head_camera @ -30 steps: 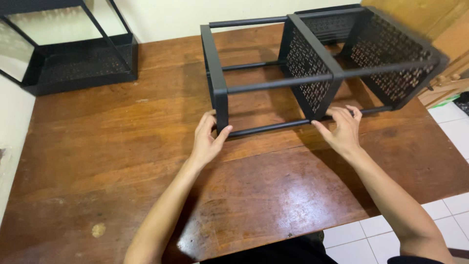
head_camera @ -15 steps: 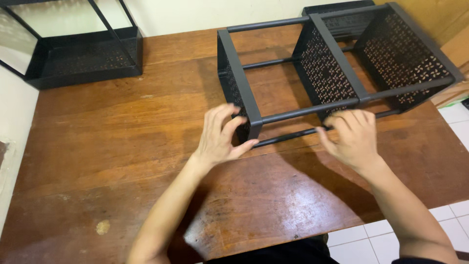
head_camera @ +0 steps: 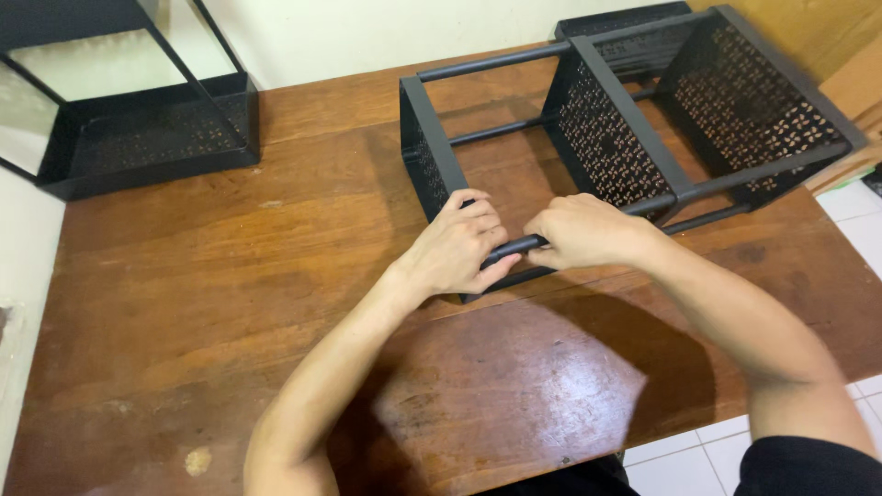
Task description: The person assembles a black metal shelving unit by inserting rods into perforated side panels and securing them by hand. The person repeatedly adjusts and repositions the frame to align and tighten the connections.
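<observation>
A black metal rack (head_camera: 606,138) with perforated panels and round connecting bars lies on its side on the wooden table (head_camera: 184,321). My left hand (head_camera: 459,246) grips the near corner of its left end panel, where a bar joins it. My right hand (head_camera: 583,231) is closed around the near upper bar, close beside the left hand. A short piece of that bar shows between the two hands.
A second black rack section (head_camera: 138,119) with a perforated tray stands at the table's far left, against the white wall. White floor tiles (head_camera: 698,455) show past the table's near right edge. A wooden board (head_camera: 845,55) leans at the far right.
My hands have drawn together on the near bar at the rack's left end. The right hand slid left along the bar and the left hand closed on the corner.
</observation>
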